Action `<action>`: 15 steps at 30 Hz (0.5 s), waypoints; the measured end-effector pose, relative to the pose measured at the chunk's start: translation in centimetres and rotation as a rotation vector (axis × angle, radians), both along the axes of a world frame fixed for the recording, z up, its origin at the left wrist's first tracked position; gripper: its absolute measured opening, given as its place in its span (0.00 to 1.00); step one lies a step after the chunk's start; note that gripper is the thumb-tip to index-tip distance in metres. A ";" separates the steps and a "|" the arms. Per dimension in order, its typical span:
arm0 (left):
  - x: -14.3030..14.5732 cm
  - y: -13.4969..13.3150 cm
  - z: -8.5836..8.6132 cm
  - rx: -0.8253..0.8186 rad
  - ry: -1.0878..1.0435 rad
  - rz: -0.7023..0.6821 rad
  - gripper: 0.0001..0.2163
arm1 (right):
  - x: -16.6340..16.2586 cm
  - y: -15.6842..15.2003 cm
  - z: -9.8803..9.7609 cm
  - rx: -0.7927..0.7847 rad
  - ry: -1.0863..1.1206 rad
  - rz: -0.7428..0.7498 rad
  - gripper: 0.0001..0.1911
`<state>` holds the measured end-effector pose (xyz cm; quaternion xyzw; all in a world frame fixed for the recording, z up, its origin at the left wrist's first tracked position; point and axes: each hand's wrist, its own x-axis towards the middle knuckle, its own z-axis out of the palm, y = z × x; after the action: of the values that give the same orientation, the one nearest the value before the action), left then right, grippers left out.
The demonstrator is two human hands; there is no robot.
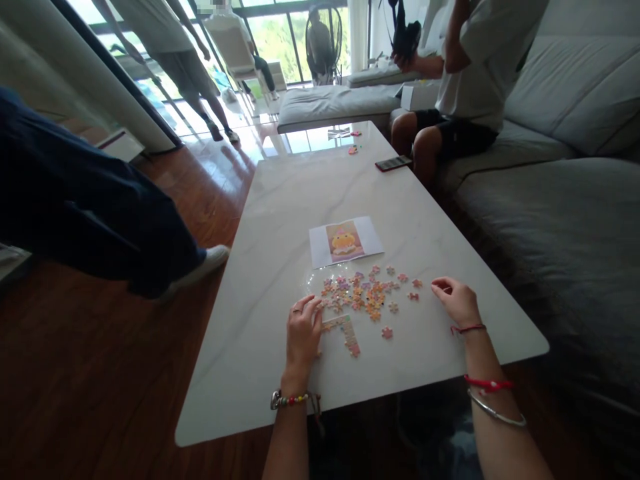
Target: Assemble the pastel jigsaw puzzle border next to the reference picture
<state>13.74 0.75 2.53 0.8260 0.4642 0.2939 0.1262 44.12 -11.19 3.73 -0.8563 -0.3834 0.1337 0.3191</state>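
Observation:
Small jigsaw puzzle pieces (pixel 357 291) lie loose in a pile on the white marbled table (pixel 295 193). Below the pile, some pieces are joined into a corner-shaped puzzle section (pixel 351 337). My left hand (pixel 303 333) rests at its left end, fingers lightly bent and a little apart, covering part of it. To the right of the pile, my right hand (pixel 457 305) hovers with thumb and forefinger drawn together; anything between them is too small to make out. One pink puzzle piece (pixel 387 333) lies apart. Behind the pile is a paper sheet (pixel 320 248) with a printed yellow figure.
A phone (pixel 393 163) lies at the table's right edge, and a few pieces (pixel 353 150) at its far end. A person (pixel 470 80) sits on the grey sofa (pixel 545 207) holding a dark object. Another person's leg (pixel 100 213) is close on the left.

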 end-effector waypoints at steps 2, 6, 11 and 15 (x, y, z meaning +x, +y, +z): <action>0.0 0.2 -0.1 -0.015 0.003 0.016 0.08 | -0.4 0.4 -0.2 0.026 -0.001 0.097 0.10; 0.3 0.4 -0.2 -0.043 0.011 0.014 0.09 | -1.9 1.4 -0.4 0.052 0.028 0.357 0.11; 0.4 0.5 -0.2 -0.055 0.015 0.015 0.09 | -2.2 1.9 -0.7 0.035 0.030 0.431 0.11; 0.1 0.7 -0.1 -0.066 0.021 0.032 0.10 | -1.2 2.0 -1.3 0.050 -0.113 0.247 0.10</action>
<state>13.80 1.44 2.41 0.8169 0.4882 0.2716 0.1435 42.94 -9.24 2.40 -0.8006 -0.5063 0.1141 0.2993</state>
